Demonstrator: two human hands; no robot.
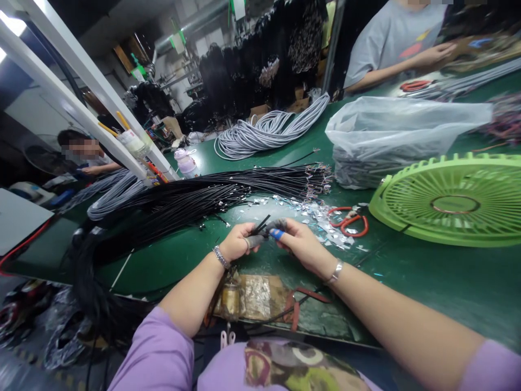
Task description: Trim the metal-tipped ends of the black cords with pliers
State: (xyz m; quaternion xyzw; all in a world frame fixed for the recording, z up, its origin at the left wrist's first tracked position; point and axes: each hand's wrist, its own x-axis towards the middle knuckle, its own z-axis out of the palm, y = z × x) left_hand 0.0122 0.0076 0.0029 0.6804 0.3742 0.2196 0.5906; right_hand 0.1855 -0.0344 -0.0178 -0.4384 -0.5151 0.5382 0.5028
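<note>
My left hand (238, 241) and my right hand (299, 244) meet over the green table (427, 282), both pinched on the end of a thin black cable (260, 224). Grey and blue finger covers sit on the fingertips that grip it. Just beyond my hands lies a big bundle of black cables (195, 198) with stripped coloured wire ends toward the right. Silver foil scraps (321, 220) are scattered right of my hands.
Red-handled scissors (350, 221) lie by the scraps. A green fan grille (451, 198) rests at right, a plastic bag of cables (391, 136) behind it, grey cable coils (268, 130) farther back. One person in a grey shirt (391, 38) works opposite; another sits far left.
</note>
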